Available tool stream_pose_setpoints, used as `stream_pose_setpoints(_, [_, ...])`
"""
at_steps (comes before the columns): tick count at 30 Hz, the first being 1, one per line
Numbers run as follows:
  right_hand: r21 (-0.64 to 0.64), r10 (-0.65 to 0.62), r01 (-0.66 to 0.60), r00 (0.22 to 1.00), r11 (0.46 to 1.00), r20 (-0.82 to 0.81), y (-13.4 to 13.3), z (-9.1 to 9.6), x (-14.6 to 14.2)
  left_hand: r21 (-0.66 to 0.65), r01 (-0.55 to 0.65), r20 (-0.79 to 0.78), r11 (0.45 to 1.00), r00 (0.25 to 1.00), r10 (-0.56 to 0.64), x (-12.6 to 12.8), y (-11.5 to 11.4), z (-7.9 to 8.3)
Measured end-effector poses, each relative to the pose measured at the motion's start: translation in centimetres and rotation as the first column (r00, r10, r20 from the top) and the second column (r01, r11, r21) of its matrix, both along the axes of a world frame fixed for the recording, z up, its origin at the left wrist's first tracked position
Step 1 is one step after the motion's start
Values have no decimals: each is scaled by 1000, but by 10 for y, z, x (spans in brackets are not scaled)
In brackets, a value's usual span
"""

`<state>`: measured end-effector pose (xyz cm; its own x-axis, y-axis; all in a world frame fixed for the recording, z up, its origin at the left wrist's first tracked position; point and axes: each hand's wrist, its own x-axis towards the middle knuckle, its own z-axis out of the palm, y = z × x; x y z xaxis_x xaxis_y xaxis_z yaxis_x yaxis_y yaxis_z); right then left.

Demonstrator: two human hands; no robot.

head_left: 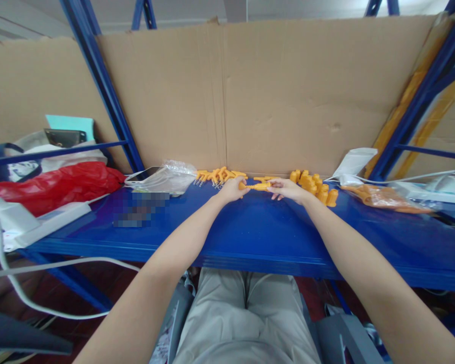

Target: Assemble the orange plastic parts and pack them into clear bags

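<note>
My left hand (232, 190) is closed on one end of a small orange plastic piece (261, 186) just above the blue tabletop. At its other end, the fingertips of my right hand (288, 190) pinch the same piece, so it stretches level between both hands. Its exact kind is too small to make out. Beyond my left hand lies a pile of orange pieces with metal clips (213, 176). To the right of my right hand stand several chunky orange plastic pieces (314, 185). A flat orange piece (263, 179) lies behind the held one.
A cardboard sheet (280, 96) walls off the back of the blue table (258, 237). At left are a clear plastic bag (172, 179), a red bag (68, 187) and a white cable (53, 264). A bag of orange material (387, 198) and a power strip (445, 189) lie at right.
</note>
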<state>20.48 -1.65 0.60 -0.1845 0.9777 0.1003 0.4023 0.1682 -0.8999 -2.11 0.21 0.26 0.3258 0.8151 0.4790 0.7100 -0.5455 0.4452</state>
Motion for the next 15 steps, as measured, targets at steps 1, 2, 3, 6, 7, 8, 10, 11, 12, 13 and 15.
stream_pose_setpoints(1, [4, 6, -6, 1000, 1000, -2, 0, -1, 0, 2, 2, 1, 1000, 1000, -2, 0, -1, 0])
stream_pose_setpoints(2, [10, 12, -12, 1000, 1000, -5, 1, -1, 1, 0, 1, -2, 1000, 1000, -1, 0, -1, 0])
stream_pose_setpoints(3, [15, 21, -20, 1000, 1000, -7, 2, -2, 1, -4, -3, -8, 1000, 1000, 3, 0, -2, 0])
stream_pose_setpoints(6, [34, 45, -45, 999, 998, -8, 4, -3, 2, -2, -29, -29, 1000, 999, 29, 1, -2, 0])
stream_pose_setpoints(7, [38, 49, -49, 999, 998, -7, 4, -3, 2, 3, -38, -36, 999, 999, 38, 1, -1, 0])
stream_pose_setpoints(8, [41, 49, -49, 999, 998, -5, 4, -3, 2, 8, -46, -40, 999, 998, 46, 1, -1, 0])
stream_pose_setpoints(10, [50, 41, -41, 999, 998, -1, 5, -4, 1, 17, -53, -44, 998, 998, 54, 0, 0, 0])
stream_pose_setpoints(11, [59, 34, -34, 999, 998, 2, 5, -4, 0, 21, -56, -44, 998, 997, 57, 0, 1, -1])
stream_pose_setpoints(12, [72, 28, -28, 1000, 997, 3, 6, -5, 0, 24, -58, -45, 998, 997, 59, 0, 3, -1])
stream_pose_setpoints(13, [90, 22, -22, 1000, 996, 2, 7, -6, -1, 27, -59, -47, 998, 997, 60, -1, 4, -2])
stream_pose_setpoints(15, [139, 10, -8, 1000, 990, -13, 12, -8, -2, 35, -54, -58, 998, 997, 56, -2, 7, -4])
